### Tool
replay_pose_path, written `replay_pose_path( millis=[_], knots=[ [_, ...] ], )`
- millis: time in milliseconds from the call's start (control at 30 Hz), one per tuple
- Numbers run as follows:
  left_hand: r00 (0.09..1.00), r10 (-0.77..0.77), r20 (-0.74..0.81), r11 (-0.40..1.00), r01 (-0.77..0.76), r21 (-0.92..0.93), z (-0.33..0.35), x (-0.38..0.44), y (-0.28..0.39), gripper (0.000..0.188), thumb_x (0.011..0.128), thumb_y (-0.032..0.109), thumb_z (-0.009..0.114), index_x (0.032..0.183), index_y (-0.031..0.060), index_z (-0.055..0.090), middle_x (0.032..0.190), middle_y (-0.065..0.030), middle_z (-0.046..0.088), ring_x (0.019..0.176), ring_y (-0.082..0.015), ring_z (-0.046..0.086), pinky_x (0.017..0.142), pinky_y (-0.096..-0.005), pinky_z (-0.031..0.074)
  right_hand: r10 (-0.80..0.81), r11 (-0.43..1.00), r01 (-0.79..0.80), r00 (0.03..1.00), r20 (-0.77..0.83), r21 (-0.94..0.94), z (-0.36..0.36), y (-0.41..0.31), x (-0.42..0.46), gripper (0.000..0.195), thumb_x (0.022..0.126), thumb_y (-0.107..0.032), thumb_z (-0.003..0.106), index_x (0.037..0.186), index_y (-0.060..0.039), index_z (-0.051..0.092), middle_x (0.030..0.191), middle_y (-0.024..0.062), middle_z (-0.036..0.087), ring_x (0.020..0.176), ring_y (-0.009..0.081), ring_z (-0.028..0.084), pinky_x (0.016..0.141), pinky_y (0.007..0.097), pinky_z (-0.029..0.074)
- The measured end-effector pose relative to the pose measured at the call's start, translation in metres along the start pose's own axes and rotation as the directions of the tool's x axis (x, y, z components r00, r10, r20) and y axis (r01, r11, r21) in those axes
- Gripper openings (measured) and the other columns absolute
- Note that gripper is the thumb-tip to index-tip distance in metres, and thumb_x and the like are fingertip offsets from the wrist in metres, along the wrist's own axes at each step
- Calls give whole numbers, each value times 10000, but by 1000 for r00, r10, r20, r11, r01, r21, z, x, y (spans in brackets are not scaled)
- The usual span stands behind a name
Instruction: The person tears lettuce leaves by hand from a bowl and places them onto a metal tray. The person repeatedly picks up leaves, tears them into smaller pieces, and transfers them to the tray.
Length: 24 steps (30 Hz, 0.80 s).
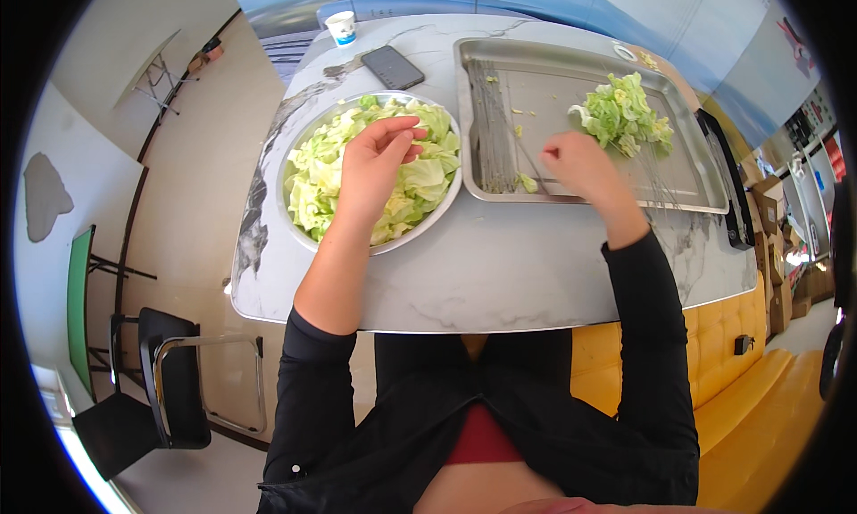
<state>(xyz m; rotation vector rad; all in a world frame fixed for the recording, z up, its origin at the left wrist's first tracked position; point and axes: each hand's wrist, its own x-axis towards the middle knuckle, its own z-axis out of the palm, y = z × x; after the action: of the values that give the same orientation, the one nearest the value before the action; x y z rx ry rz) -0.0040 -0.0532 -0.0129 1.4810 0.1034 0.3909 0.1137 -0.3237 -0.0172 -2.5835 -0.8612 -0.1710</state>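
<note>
My left hand (383, 154) hovers above a round metal bowl (299, 236) heaped with torn pale green leaves (428, 169), apparently lettuce or cabbage. Its fingers curve loosely, and nothing shows between them. Over the front of a rectangular metal tray (556, 92) is my right hand (581, 162), slightly blurred with its fingers curled in; whether it holds anything is unclear. A thin dark stick (533, 168) lies just left of its fingertips. Many thin skewers (492, 126) lie along the tray's left side. At the right, bunched leaves (626, 116) rest with thin skewer ends (659, 179) pointing towards me.
Behind the bowl lie a dark smartphone (393, 67) and a paper cup (341, 29). A long black object (726, 179) sits along the tray's right side. The marbled table (482, 273) has a yellow padded bench (726, 353) at its right and a black chair (171, 380) at its left.
</note>
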Motion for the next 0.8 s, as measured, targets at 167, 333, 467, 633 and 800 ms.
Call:
replay_pose_path(
  millis=[167, 333, 467, 633, 800],
  knots=[
    [986, 108, -123, 988, -120, -95, -8, 3, 8, 193, 898, 56, 513, 1047, -7, 617, 935, -92, 657, 784, -116, 601, 744, -243, 492, 175, 943, -134, 978, 114, -304, 51, 1, 46, 176, 706, -130, 599, 780, 22, 649, 810, 232, 629, 791, 396, 607, 702, 444, 490],
    [953, 210, -219, 977, -197, 80, -24, 5, 12, 181, 889, 45, 512, 1020, 0, 629, 895, -78, 656, 741, -99, 582, 696, -228, 482, 239, 941, -207, 966, 94, -268, 50, -9, 55, 155, 680, -106, 592, 749, 12, 665, 814, 233, 643, 813, 393, 624, 714, 434, 505],
    [857, 514, 8, 556, -341, 758, -25, 2, 5, 135, 788, 108, 632, 909, 70, 677, 813, -38, 651, 720, -177, 593, 672, -304, 491, 250, 956, -234, 965, 76, -180, 37, 1, 55, 178, 675, -156, 604, 732, 3, 663, 809, 225, 643, 806, 391, 620, 728, 436, 500],
    [802, 450, 393, 199, -519, 831, -14, -5, -14, 158, 704, 183, 696, 850, 122, 694, 795, -31, 610, 825, -234, 564, 753, -338, 471, 289, 957, -291, 955, 70, 13, 31, 7, 51, 141, 704, -121, 586, 738, 16, 590, 573, 135, 573, 552, 237, 610, 518, 351, 466],
    [900, 347, 265, 363, -389, 847, -10, -2, -11, 145, 712, 177, 697, 837, 108, 677, 799, -25, 622, 787, -221, 586, 722, -344, 482, 323, 921, -322, 946, 30, 221, 27, 12, 47, 85, 747, -90, 570, 749, -10, 541, 589, 68, 553, 498, 134, 535, 425, 283, 393]
  ],
)
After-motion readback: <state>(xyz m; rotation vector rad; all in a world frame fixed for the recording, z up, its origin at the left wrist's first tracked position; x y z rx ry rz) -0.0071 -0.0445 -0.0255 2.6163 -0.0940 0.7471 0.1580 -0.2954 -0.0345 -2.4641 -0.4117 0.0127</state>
